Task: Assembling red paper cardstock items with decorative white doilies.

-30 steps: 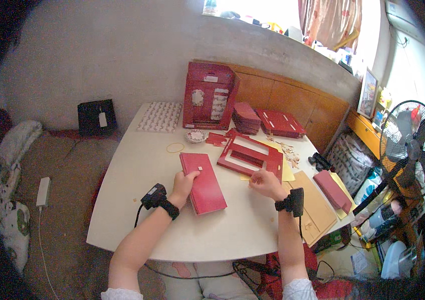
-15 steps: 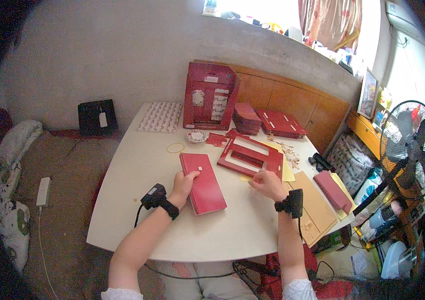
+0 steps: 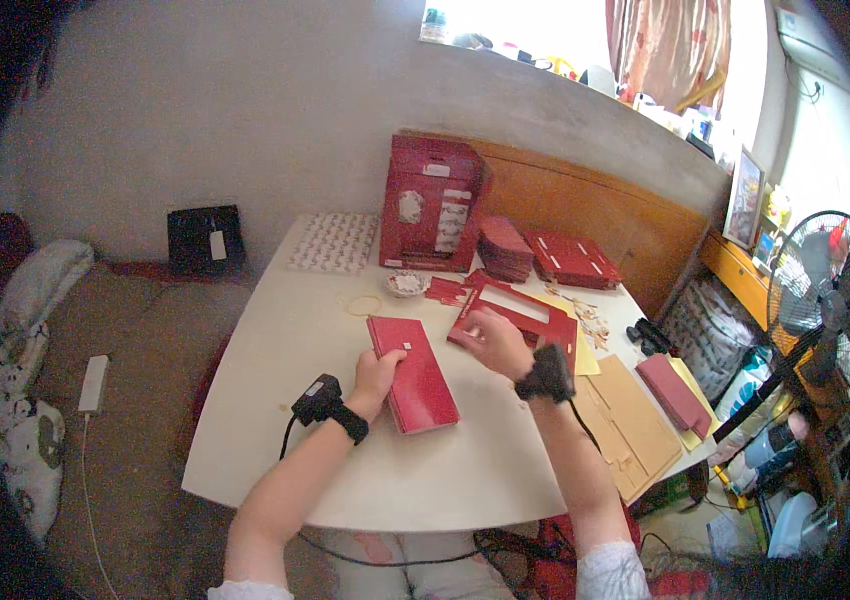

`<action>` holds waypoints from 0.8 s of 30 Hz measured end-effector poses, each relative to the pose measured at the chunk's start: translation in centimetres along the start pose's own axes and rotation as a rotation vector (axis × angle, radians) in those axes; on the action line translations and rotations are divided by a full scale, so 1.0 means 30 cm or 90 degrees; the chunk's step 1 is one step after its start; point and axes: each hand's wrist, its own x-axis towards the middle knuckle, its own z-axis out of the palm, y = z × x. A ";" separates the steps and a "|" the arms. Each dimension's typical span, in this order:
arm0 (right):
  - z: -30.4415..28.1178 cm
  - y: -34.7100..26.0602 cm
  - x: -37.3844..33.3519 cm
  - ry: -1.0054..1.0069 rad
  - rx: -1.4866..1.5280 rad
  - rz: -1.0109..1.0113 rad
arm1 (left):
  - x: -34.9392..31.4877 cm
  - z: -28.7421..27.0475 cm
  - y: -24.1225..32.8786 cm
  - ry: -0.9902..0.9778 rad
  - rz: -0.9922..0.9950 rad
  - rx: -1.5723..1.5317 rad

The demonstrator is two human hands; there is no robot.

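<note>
A long red rectangular piece (image 3: 419,385), looking like a thin box or a bundle of folded card, lies slantwise on the table. My left hand (image 3: 378,372) grips its left edge, thumb on top beside a small pale square. My right hand (image 3: 497,342) hovers at the left part of a red card frame (image 3: 555,327) with window cutouts; motion smears its fingers and hides whether anything is in them. Behind lie flat red card pieces (image 3: 448,290) and a small bowl-like thing (image 3: 407,284) with white bits. A thin yellowish ring (image 3: 363,305) lies left of them.
At the back of the white table (image 3: 295,470) stand a tall red box (image 3: 432,205), a red card stack (image 3: 505,250) and a patterned sheet (image 3: 333,243). Tan card sheets (image 3: 633,425) and dark red pieces (image 3: 673,395) lie right. A fan (image 3: 830,300) stands beyond.
My right hand has moved left and away from me, over the left part of the card frame. The left hand keeps its grip on the red piece. The whole view has shifted slightly.
</note>
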 end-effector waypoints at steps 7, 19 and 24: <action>0.178 0.051 0.234 0.048 -0.227 -0.095 | 0.020 0.009 -0.020 0.025 0.005 0.045; 0.337 0.179 0.354 0.193 -0.490 -0.364 | -0.001 0.003 -0.002 0.021 0.028 0.072; 0.335 0.188 0.362 0.211 -0.534 -0.408 | 0.004 0.012 -0.008 0.015 0.004 0.041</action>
